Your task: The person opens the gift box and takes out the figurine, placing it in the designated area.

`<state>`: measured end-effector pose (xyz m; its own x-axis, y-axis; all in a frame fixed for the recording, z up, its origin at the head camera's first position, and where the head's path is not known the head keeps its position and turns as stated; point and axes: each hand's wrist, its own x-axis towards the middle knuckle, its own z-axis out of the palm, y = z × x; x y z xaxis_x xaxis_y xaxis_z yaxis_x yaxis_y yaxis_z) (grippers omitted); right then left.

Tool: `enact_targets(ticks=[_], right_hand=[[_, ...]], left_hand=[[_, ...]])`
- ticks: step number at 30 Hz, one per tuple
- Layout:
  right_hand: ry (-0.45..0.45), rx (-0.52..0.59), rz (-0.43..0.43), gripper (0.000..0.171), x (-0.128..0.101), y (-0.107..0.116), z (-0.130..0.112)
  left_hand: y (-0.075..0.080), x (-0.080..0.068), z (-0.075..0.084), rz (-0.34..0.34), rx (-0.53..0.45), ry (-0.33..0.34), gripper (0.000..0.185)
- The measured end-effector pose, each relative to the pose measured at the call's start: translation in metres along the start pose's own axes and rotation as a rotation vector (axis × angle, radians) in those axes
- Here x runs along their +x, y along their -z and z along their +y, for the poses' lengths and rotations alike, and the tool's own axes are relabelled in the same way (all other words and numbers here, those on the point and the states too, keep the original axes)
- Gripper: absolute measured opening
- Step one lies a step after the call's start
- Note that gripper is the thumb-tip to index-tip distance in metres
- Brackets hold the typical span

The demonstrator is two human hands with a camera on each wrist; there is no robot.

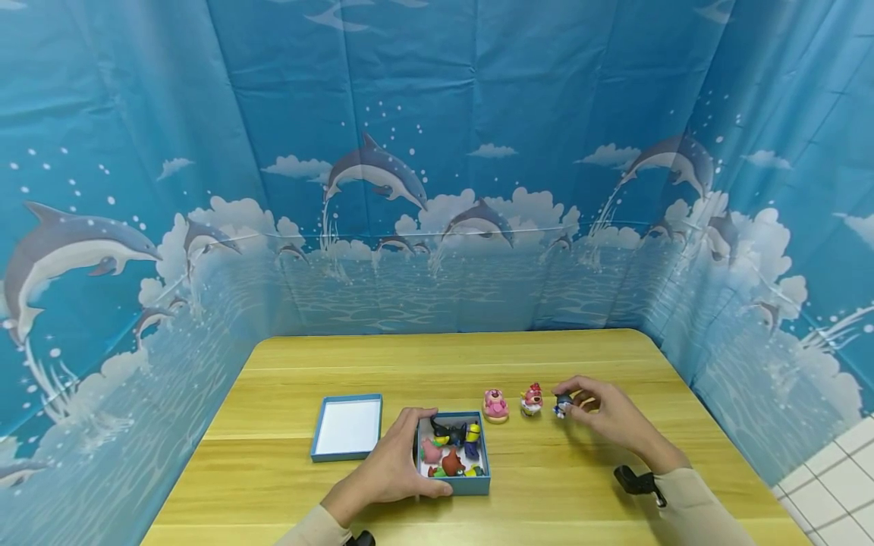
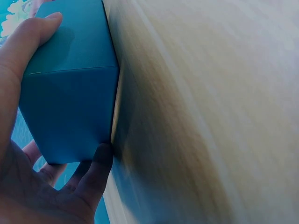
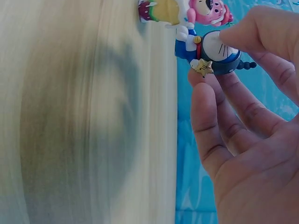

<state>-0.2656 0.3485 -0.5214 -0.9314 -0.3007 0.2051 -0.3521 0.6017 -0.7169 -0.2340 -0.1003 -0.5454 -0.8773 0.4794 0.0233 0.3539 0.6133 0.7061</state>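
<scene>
My left hand (image 1: pixel 391 469) grips the left side of an open blue box (image 1: pixel 471 486), thumb on its near wall and fingers toward the far side. Inside lie several small toy figures, among them a red-brown one (image 1: pixel 452 462), a pink one (image 1: pixel 431 451) and a yellow-and-blue one (image 1: pixel 473 440). Off to the right, my right hand (image 1: pixel 617 418) pinches a blue-and-white cat figurine (image 3: pixel 212 49) by its dark head, between thumb and fingers. This figurine wears a red collar with a bell and has a gold star at its hand. Whether its base touches the table cannot be told.
Two pink toy figures, one seated (image 1: pixel 495 407) and one with a red top (image 1: pixel 532 400), stand between the box and my right hand. At the left lies the box lid (image 1: pixel 347 428), white inside facing up. A dolphin-print curtain (image 1: pixel 437 288) rises behind the wooden table (image 1: pixel 273 485).
</scene>
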Motion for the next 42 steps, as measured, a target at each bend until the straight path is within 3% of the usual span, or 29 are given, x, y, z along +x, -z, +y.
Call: enact_targets(ticks=[42], right_hand=[[-0.043, -0.024, -0.004, 0.031, 0.002, -0.015, 0.026]], left_hand=[[0.001, -0.001, 0.003, -0.007, -0.018, 0.007, 0.127]])
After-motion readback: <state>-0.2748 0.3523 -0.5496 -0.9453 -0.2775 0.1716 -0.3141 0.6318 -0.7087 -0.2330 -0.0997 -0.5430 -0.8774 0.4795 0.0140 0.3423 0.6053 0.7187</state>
